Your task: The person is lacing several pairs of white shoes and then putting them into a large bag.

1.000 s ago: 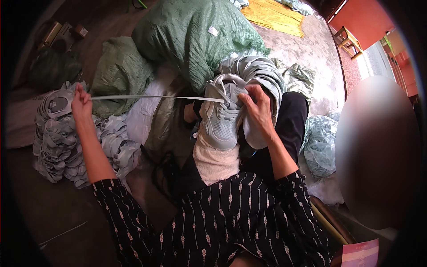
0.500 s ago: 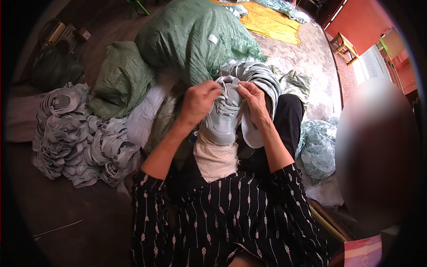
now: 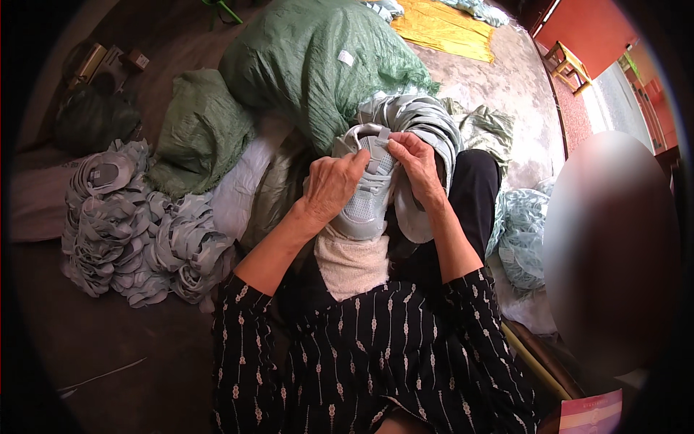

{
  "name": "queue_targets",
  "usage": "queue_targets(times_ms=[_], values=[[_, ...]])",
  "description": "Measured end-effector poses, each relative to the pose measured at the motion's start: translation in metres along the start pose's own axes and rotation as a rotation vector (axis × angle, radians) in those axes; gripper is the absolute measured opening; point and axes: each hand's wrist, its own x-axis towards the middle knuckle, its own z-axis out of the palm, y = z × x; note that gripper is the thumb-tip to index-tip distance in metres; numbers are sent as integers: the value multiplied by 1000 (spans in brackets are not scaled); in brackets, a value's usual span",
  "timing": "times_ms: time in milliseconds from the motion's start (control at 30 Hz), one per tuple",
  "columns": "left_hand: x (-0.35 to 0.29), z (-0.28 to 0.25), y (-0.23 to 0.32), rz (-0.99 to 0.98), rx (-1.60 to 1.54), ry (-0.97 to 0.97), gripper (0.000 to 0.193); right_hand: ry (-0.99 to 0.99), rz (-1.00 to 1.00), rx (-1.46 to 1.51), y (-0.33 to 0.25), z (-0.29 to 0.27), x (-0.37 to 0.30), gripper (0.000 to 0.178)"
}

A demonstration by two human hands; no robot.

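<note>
A light grey shoe upper point(image 3: 363, 208) with mesh panels and flat lacing lies over my lap, toe toward me. My left hand point(image 3: 334, 181) is closed, thumb and finger pinching at the lacing on the upper's left side; a lace end, if any, is hidden by the fingers. My right hand point(image 3: 415, 160) pinches the upper's edge beside the tongue, near the collar. Below the toe a cream towel point(image 3: 352, 262) covers my lap. Under and beyond my right hand, a curved stack of similar grey uppers point(image 3: 426, 116) leans by my knee.
A large green woven sack point(image 3: 311, 65) stands ahead, with a smaller green sack point(image 3: 199, 134) to its left. Piled grey uppers point(image 3: 123, 224) lie at left. A bag of pale blue pieces point(image 3: 522, 235) sits at right, near a blurred shape point(image 3: 614, 253). Farther off is a wooden stool point(image 3: 569, 69).
My left hand has come in to the right and lower, now covering the left side of the lacing. My right hand stays at the collar. The view has shifted slightly.
</note>
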Motion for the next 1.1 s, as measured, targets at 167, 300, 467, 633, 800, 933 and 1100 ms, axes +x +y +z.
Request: queue_targets(times_ms=[167,300,467,633,800,933,1100], values=[[3,-9,7,62,229,-61,12,6,-29,-57,-2,0,-1,24],[5,-20,9,59,305,-143,9,-15,-38,-92,-2,0,-2,23],[17,-13,3,-30,-54,-125,4,19,-75,-109,3,1,-3,23],[12,1,-1,-151,-278,-175,5,8,-71,-132,5,3,-4,19],[5,1,15,-113,-248,-34,18,26,-49,-135,5,-2,-5,19],[5,8,24,-243,-302,16,38,16,-31,-159,3,1,-6,20],[1,18,6,-389,-768,-74,42,84,-123,-267,-8,4,-21,22]])
